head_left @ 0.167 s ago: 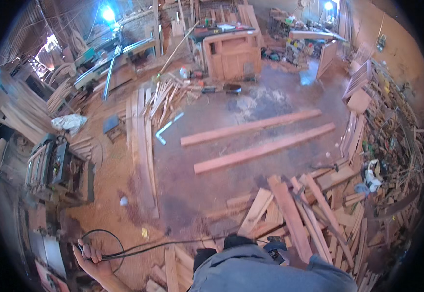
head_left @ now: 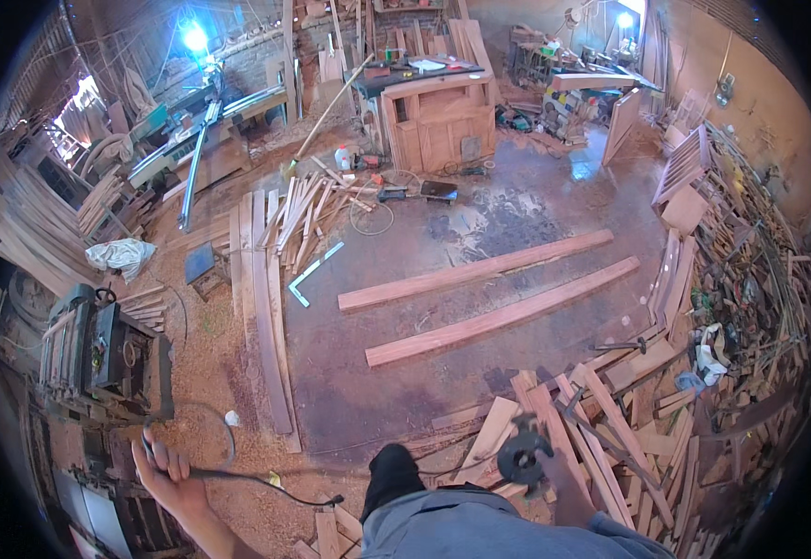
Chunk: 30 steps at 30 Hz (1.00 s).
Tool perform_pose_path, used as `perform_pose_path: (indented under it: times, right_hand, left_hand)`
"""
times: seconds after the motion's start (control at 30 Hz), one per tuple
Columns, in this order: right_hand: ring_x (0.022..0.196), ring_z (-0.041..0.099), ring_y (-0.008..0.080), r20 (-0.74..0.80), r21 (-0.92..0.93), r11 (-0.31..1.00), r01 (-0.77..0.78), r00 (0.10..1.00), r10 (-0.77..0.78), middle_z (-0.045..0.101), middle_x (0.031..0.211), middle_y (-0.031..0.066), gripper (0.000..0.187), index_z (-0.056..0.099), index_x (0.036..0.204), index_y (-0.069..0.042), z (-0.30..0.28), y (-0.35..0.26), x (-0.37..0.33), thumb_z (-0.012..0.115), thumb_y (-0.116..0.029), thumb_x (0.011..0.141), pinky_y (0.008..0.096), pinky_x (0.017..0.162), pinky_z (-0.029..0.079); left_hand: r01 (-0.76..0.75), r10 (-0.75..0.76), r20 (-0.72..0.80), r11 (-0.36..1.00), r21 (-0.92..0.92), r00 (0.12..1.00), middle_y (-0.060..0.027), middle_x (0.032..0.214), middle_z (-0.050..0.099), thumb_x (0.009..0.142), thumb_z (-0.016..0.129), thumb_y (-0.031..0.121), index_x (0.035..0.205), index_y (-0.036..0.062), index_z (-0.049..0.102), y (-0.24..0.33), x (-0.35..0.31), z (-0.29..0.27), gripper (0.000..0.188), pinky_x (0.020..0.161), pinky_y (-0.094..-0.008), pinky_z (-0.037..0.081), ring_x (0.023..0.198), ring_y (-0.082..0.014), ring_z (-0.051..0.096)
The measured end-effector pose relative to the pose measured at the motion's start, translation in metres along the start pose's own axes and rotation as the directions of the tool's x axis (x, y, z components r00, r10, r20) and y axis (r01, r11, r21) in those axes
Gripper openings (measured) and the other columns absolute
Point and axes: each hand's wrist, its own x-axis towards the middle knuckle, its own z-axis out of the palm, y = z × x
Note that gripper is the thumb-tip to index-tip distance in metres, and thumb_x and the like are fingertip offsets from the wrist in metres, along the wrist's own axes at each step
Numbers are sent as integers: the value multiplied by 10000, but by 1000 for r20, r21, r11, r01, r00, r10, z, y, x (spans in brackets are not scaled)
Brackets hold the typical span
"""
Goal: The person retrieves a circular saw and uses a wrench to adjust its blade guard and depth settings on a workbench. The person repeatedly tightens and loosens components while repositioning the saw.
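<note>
We are curling our left hand [head_left: 165, 468] around a black cable [head_left: 247, 477], its fingers pressing together on it, while a dark end is hanging near our one visible knee [head_left: 393, 470]. With our right hand [head_left: 557, 470] we are gripping the near side of a dark round tool [head_left: 520, 456], which is too blurred for naming, over the scrap wood pile [head_left: 601, 438]. For handling both well, we are judging that the cable should be hanging slack and clear of that knee, and the tool should be riding level, away from jutting scraps. Counting outward, we are seeing two hands, one cable and one round tool; the scraps are overlapping too much for counting. Beyond, one hammer-like tool [head_left: 621, 346] is lying at the pile's far edge, two reddish beams [head_left: 503, 311] are lying apart on the floor [head_left: 350, 396], one pale L-shaped square [head_left: 317, 265] is lying to their left, and one paneled counter [head_left: 443, 130] is standing farther off.
</note>
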Motion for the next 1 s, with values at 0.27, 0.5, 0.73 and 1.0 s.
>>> perform_pose_path:
  times: [0.27,0.5,0.73,1.0]
  right_hand:
    - [1087,662,221,-218,442,856,268,958,-187,686,1200,136,460,580,1345,51,63,-184,198,715,-164,961,370,945,548]
    - [1018,682,259,-88,236,943,-235,961,262,680,1186,167,571,582,1342,20,111,-189,329,751,-343,935,391,837,579]
    - [1026,679,264,-57,384,863,-330,924,379,677,1196,164,581,581,1348,12,51,-358,457,748,-363,937,408,853,574]
    - [1034,678,261,-114,633,719,-286,885,452,677,1203,162,566,580,1352,12,6,-485,521,738,-346,944,409,864,572]
  left_hand:
    - [152,-139,181,986,-61,973,81,642,387,1067,555,353,1169,50,610,-230,233,126,325,443,-233,250,471,-49,287]
    - [296,-299,34,952,73,954,84,627,326,1047,587,363,1129,66,635,-386,382,239,312,444,-240,202,477,-44,245]
    - [425,-444,166,895,139,881,16,675,460,1044,581,393,1132,119,614,-525,494,329,289,505,-291,337,531,-98,376]
    - [576,-638,340,770,274,691,80,620,332,1073,536,370,1002,120,638,-811,570,618,280,458,-268,241,466,-72,277]
